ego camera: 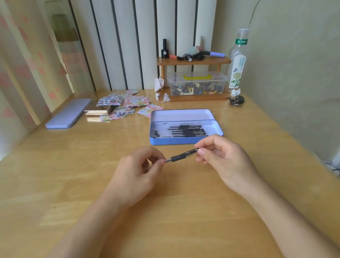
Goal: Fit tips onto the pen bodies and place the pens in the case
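A black pen (182, 155) lies level in the air between both hands, just in front of the case. My left hand (137, 175) pinches its left end, where the tip sits; the tip itself is hidden by the fingers. My right hand (221, 156) grips the pen's right end between thumb and fingers. The open blue pen case (185, 141) stands on the wooden table a little beyond the hands, lid tilted back, with several black pens (184, 131) lying inside it.
A closed lilac case (68, 116) lies far left beside a scatter of patterned cards (125, 104). At the back stand a small wooden shelf (194, 61), a clear plastic box (198, 85) and a clear bottle (238, 62). A wall runs along the right.
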